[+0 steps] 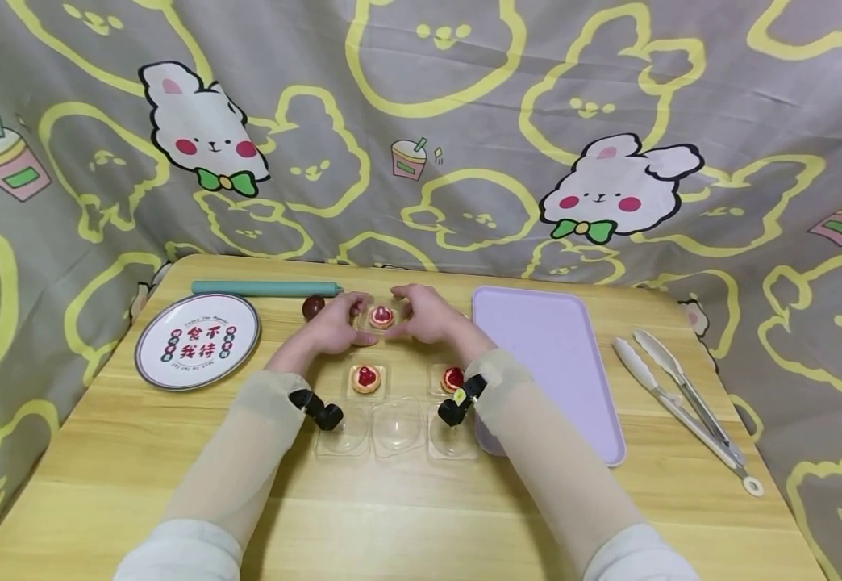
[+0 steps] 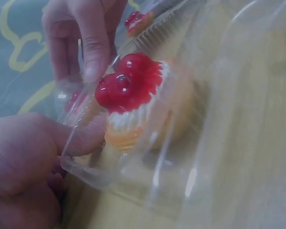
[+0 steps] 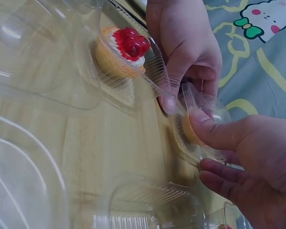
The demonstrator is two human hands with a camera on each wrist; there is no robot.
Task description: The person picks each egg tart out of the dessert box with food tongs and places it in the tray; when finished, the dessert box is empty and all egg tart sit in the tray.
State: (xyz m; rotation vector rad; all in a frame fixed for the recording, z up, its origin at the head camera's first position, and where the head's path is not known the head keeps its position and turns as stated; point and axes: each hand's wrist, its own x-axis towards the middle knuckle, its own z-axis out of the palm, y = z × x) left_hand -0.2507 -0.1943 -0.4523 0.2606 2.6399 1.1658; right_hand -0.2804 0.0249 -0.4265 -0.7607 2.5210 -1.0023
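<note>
Both hands close around a transparent plastic box [image 3: 222, 110] near the back of the table [image 1: 421, 516]. The left hand [image 1: 339, 324] grips one side with thumb and curled fingers; the right hand [image 1: 428, 313] pinches the opposite side, its thumb on top and its fingers bent beneath. Inside the box sits one cherry-topped tart [image 1: 381, 316].

Two more boxes, each containing one tart, stand nearer the person: the left box [image 1: 385, 392] and the right box [image 1: 434, 387], making three tarts countable from the head view. Nearest the person is a row of three transparent plastic shells [image 1: 398, 428]; whether they are lids or separate containers, I cannot tell.

One round plate [image 1: 197, 340] with printed characters lies at left, below one teal rod [image 1: 264, 288]. One dark red ball [image 1: 313, 307] is beside the left hand. One lavender tray [image 1: 552, 355] lies at right, then one pair of tongs [image 1: 689, 407].
</note>
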